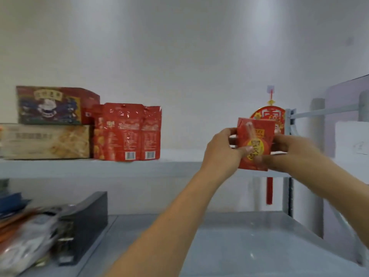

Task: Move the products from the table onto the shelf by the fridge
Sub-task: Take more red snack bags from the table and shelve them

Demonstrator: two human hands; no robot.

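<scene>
A red snack packet (254,136) with a yellow circle on its front is held upright at the right end of the upper shelf (119,166). My left hand (221,150) grips its left edge and my right hand (289,152) grips its right edge. Its bottom edge hangs in front of the shelf's front lip. Further left on that shelf stand two red packets (127,131), side by side, barcodes facing me.
Left of the red packets a dark illustrated box (54,105) lies on a beige box (46,141). A red hanging ornament (268,116) is on the wall behind the held packet. The lower shelf (239,246) holds a black box (85,222) and blurred bags (26,236) at left.
</scene>
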